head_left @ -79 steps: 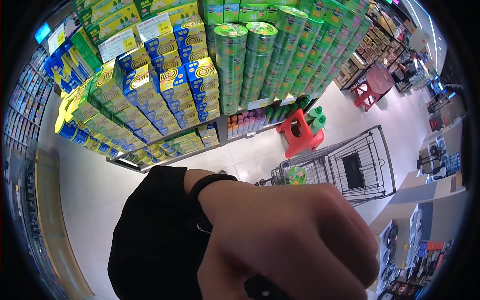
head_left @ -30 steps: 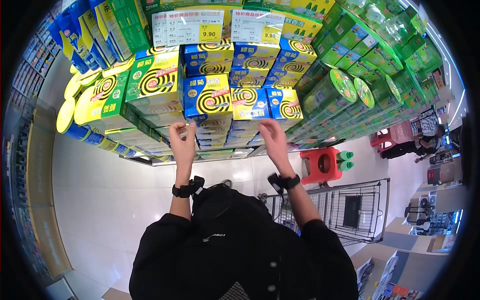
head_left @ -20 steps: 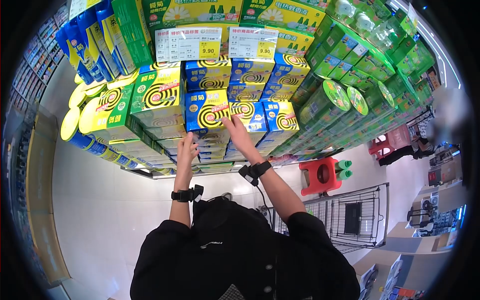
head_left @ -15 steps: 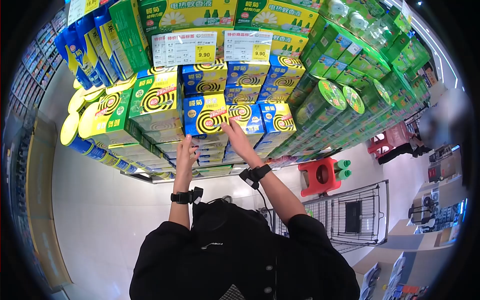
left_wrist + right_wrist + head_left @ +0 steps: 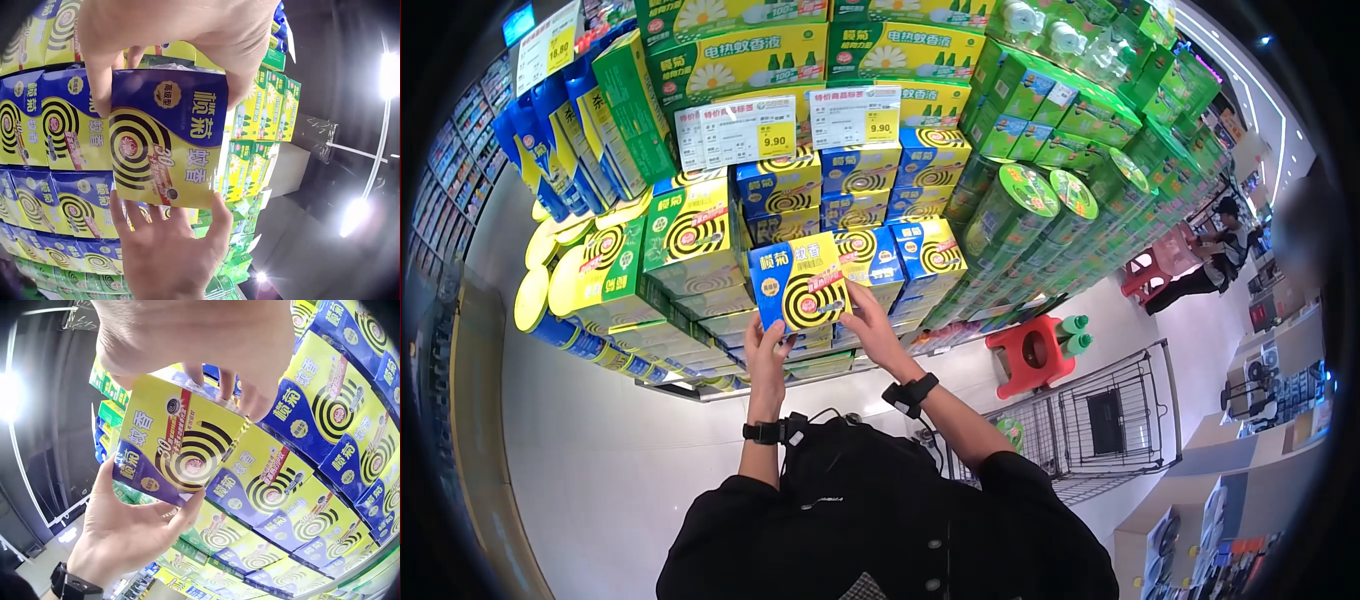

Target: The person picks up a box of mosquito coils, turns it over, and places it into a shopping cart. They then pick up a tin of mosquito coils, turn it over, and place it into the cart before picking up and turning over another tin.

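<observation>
Both hands hold a blue and yellow box of mosquito coils [image 5: 795,282], tilted slightly and raised at the front of a stack of matching boxes [image 5: 920,265]. My left hand [image 5: 766,360] grips its left side near the lower corner, the thumb on the printed face. On the opposite side, my right hand [image 5: 875,328] holds the right edge. The left wrist view shows the box's printed front [image 5: 165,140] between the two hands. In the right wrist view, the right-hand fingers curl over one end of the box [image 5: 181,437], while the left hand [image 5: 128,522] supports the other.
Price cards [image 5: 750,135] stand above the stack. Green cylindrical tubs [image 5: 1025,200] rise to the right, and yellow-lidded cans [image 5: 540,295] line the left. A red stool [image 5: 1035,355] and a shopping cart [image 5: 1090,420] are on the floor at right. A person [image 5: 1215,260] is farther back.
My hands came up to the stack and closed on the box's two sides. The box has come towards me and tilted, away from its place on the stack. The head view has also shifted.
</observation>
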{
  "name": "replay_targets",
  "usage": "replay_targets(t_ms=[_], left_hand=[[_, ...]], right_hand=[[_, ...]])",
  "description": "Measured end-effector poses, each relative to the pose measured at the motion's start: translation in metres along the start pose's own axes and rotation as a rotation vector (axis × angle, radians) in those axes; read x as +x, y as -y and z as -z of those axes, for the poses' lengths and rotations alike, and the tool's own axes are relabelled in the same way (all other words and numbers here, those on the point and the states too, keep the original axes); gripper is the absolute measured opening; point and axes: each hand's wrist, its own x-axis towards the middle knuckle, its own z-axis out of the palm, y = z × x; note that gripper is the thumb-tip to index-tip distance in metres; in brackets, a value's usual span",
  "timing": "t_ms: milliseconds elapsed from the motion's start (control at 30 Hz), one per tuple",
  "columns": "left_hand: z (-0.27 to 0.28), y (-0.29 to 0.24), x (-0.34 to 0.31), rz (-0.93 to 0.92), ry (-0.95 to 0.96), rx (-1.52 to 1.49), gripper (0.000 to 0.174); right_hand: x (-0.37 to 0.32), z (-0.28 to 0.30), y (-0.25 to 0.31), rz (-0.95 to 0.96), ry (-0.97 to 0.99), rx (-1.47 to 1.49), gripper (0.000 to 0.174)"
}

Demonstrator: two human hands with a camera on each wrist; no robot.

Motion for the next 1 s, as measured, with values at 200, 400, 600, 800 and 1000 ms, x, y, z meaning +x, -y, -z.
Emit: replay_targets(t_ms=[200, 400, 600, 800, 1000], left_hand=[[-0.032, -0.016, 0.005, -0.076, 0.254, 0.073, 0.074], [-0.083, -0.036, 0.05, -0.278, 0.592, 0.386, 0.098], [-0.116, 0.0, 0.117, -0.336, 0.645, 0.372, 0.104], [-0.108, 0.04, 0.14, -0.38, 0.617, 0.533, 0.109], [-0.094, 0.063, 0.142, -0.378, 0.598, 0.481, 0.104]], right_hand=[[0.009, 0.024, 0.044, -0.102, -0.01, 0.296, 0.071], [0.042, 0.071, 0.039, -0.048, -0.125, 0.133, 0.045], [0.072, 0.113, 0.01, 0.014, -0.202, 0.092, 0.036], [0.078, 0.138, -0.036, -0.036, -0.17, 0.134, 0.038], [0.074, 0.142, -0.056, -0.095, -0.17, 0.15, 0.047]])
